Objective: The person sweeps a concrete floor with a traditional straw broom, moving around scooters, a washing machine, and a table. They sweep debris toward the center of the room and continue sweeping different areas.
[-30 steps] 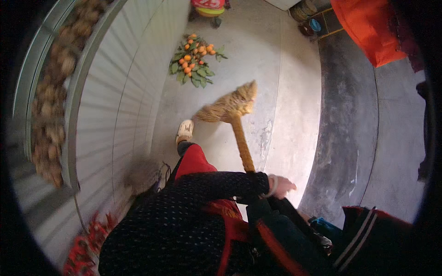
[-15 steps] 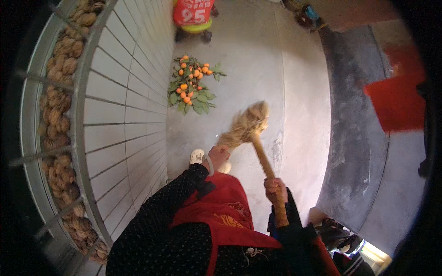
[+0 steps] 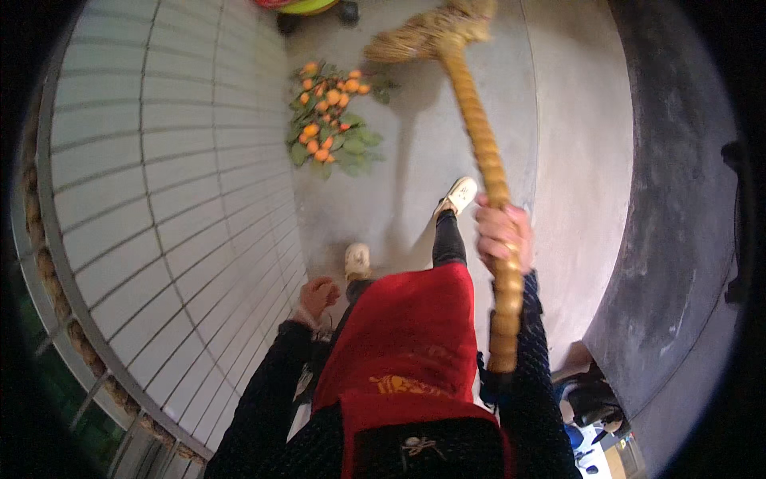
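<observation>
My right hand [image 3: 501, 236] grips the thick woven handle of a straw broom [image 3: 481, 152]. The handle runs up and away from me, and its bristle head [image 3: 423, 33] is over the concrete floor far ahead. My left hand [image 3: 317, 295] hangs free at my side with fingers curled loosely, holding nothing, close to the tiled wall. A red apron [image 3: 403, 335] covers my front, and my two light shoes [image 3: 459, 194] show on the floor below.
A white tiled wall [image 3: 167, 199] curves along my left. A pile of orange fruits with green leaves [image 3: 329, 120] lies on the concrete floor [image 3: 574, 160] at its foot. A dark raised surface [image 3: 678, 239] runs along the right. Small items [image 3: 594, 415] sit low right.
The broom has swung forward and away, its head now far ahead near the fruit pile. My left hand has come off the handle and dropped to my side. I have stepped forward.
</observation>
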`<state>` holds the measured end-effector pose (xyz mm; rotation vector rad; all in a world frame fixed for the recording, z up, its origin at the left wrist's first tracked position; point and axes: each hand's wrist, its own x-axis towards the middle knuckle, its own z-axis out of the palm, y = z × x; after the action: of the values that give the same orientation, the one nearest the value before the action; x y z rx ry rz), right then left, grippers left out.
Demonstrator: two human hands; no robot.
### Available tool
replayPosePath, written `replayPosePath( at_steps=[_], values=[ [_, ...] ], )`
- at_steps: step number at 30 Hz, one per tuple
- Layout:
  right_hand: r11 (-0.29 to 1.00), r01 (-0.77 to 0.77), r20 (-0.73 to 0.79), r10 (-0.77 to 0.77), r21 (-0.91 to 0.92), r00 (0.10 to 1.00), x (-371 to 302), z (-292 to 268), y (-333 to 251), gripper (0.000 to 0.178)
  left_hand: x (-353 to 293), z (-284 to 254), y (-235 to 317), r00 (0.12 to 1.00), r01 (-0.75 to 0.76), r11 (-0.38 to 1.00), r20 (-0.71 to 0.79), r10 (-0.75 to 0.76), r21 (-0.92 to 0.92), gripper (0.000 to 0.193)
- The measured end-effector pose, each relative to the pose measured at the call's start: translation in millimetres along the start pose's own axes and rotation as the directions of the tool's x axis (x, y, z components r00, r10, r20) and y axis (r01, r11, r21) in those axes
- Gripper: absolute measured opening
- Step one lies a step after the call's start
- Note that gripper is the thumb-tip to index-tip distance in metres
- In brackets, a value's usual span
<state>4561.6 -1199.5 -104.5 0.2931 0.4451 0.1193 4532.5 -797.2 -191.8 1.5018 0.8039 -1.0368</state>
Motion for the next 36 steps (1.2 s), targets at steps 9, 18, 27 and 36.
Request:
replayPosePath(
  at_steps=[9,18,27,36],
  values=[
    [0.979,-0.169,-0.126,0.183,0.114,0.975,129.3,-11.0,-206.0,0.031,21.7,228.3,147.8,0.982,-0.108,0.992,0.163,0.097,0.060,0.019],
    [0.960,0.128,-0.369,-0.029,0.247,0.929,-127.9,25.0,-280.3,0.033,30.9,410.8,276.2,0.905,-0.105,0.904,0.417,-0.086,0.414,0.022],
    [0.934,0.346,-0.454,-0.272,0.087,0.848,-128.9,132.9,-324.1,0.018,62.0,530.3,435.4,0.732,-0.198,0.906,0.671,-0.118,0.375,0.023],
    [0.968,0.120,-0.246,-0.173,-0.218,0.954,53.5,262.8,-432.0,0.008,60.7,637.0,577.6,0.334,-0.047,0.731,0.700,-0.631,0.681,0.028]
  ],
)
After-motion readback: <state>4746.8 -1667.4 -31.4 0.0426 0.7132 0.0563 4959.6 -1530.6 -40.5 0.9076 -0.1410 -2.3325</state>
